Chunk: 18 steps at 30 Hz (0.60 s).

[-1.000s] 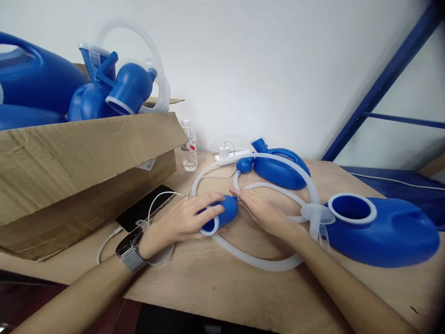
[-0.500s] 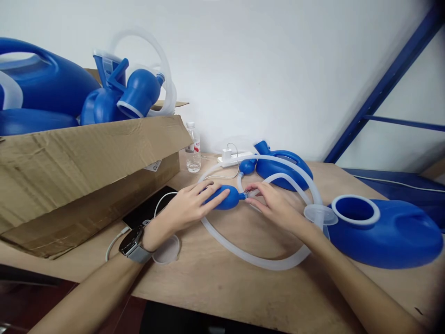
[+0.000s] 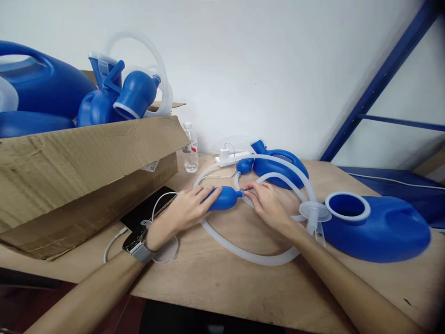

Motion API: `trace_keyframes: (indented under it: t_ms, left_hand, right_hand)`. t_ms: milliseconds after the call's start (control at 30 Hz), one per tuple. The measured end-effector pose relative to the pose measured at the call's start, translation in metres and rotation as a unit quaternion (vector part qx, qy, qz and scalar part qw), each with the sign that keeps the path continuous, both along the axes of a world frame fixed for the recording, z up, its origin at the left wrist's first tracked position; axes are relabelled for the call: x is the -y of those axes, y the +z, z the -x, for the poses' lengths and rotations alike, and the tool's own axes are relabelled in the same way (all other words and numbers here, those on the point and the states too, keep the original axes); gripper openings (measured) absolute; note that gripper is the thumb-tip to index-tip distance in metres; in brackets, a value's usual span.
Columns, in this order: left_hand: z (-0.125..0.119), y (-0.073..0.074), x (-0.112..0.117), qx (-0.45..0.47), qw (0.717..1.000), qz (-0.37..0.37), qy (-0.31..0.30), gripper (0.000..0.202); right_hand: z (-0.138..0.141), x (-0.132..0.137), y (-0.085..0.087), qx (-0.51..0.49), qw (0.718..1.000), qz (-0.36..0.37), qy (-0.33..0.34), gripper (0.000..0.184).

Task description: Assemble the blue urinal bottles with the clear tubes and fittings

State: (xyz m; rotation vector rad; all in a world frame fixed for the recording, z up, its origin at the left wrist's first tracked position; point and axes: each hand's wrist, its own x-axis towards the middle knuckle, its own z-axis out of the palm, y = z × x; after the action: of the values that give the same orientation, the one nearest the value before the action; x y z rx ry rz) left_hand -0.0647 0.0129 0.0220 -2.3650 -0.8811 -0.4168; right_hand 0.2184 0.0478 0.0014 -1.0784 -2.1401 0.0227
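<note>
Cup [image 3: 225,198] clamped in the left hand [image 3: 189,206], neck end [image 3: 239,194] pinched between fingers of the right hand [image 3: 269,204], seems mid-fitting, next calling for steady alignment.

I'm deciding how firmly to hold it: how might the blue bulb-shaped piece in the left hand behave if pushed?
The blue piece would probably roll, since its visible body is rounded. Its smooth, slightly shiny surface might feel slippery. It likely keeps its shape: no dent shows beside the left hand.
</note>
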Motion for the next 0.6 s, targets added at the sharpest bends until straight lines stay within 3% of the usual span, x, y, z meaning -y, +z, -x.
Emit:
trace_keyframes:
  t_ms: [300, 433, 600]
  left_hand:
    - [-0.001, 0.004, -0.003, 0.134, 0.985, 0.111, 0.010, 0.056]
    - [-0.003, 0.000, -0.002, 0.167, 0.979, 0.113, 0.006, 0.057]
    - [-0.007, -0.005, 0.000, 0.149, 0.987, 0.059, -0.006, 0.050]
  right_hand:
    - [-0.007, -0.010, -0.015, 0.013, 0.998, -0.057, -0.011, 0.033]
    - [-0.002, -0.009, -0.012, 0.034, 0.997, -0.073, -0.006, 0.036]
    - [0.008, -0.001, -0.008, 0.115, 0.991, -0.064, 0.034, 0.042]
